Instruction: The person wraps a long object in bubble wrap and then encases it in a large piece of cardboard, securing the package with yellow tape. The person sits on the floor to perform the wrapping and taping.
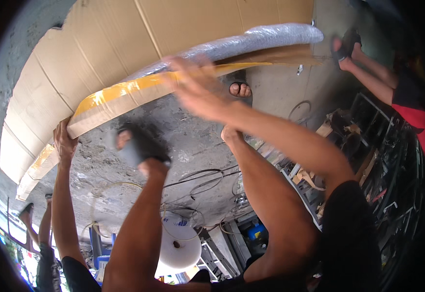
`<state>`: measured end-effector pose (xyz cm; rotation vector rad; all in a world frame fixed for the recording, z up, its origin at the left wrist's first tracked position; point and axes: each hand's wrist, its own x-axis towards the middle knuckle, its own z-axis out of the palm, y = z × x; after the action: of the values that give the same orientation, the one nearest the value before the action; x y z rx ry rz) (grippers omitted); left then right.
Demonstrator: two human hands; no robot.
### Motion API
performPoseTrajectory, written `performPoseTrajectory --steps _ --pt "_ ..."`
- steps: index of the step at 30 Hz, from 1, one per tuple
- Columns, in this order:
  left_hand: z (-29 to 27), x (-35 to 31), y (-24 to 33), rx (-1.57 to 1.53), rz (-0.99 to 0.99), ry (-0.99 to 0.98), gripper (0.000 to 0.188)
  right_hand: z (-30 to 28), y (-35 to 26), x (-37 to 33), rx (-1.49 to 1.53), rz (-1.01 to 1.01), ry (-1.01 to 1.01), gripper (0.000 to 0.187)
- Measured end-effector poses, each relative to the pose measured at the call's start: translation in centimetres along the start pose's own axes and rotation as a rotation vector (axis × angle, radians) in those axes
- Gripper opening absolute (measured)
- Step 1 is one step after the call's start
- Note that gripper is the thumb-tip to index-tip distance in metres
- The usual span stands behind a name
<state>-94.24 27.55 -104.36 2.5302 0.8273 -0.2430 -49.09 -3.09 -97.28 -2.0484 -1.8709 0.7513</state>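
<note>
I see the wide cardboard sheet (pixel 110 39) lying on the grey floor (pixel 183 119), and along its near side the cardboard flap (pixel 110 108) with shiny yellow tape (pixel 110 92) on its upper edge. Behind the flap, on the sheet, rests a long bundle (pixel 261 38) in clear plastic wrap.

My left grip (pixel 65 143) is curled around the cardboard at the left end of this flap. My right grip (pixel 198 90) is over the taped edge, farther to the right; it is blurred, its fingers look extended, and I see nothing held in it. Whether it touches the tape, I cannot tell.

I judge the cardboard to be light for its size, stiff along its length but easy to bend across the creases. A hold in one place only would probably let the long part sag or fold, so I prefer two holds, well apart, on the plain brown edge. The tape is probably smooth and a little slippery; there I would press with a flat palm rather than pinch. The bundle looks soft outside, but how heavy or fragile it is inside, I cannot know; I would support it from below, not pull its wrap.

The left sandal (pixel 144 146) is near the flap, so I must keep the lower edge away from it.
</note>
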Motion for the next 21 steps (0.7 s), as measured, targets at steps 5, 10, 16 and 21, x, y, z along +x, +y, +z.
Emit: performPoseTrajectory --steps 5,10,16,21 --pt "-1.1 1.5 1.5 0.024 -0.025 -0.074 0.045 -3.9 13.3 -9.3 -0.411 -0.048 0.216 0.078" --pt "-1.7 2.5 2.5 -0.005 -0.076 -0.117 0.038 -1.8 17.4 -9.2 -0.42 0.02 0.098 0.073" --pt "-4.2 4.3 1.1 -0.032 -0.194 -0.336 0.059 -3.8 18.7 -10.9 -0.664 -0.111 0.216 0.089" --pt "-5.0 5.5 0.6 -0.192 -0.196 -0.384 0.073 -2.2 16.9 -12.6 -0.58 0.083 0.29 0.089"
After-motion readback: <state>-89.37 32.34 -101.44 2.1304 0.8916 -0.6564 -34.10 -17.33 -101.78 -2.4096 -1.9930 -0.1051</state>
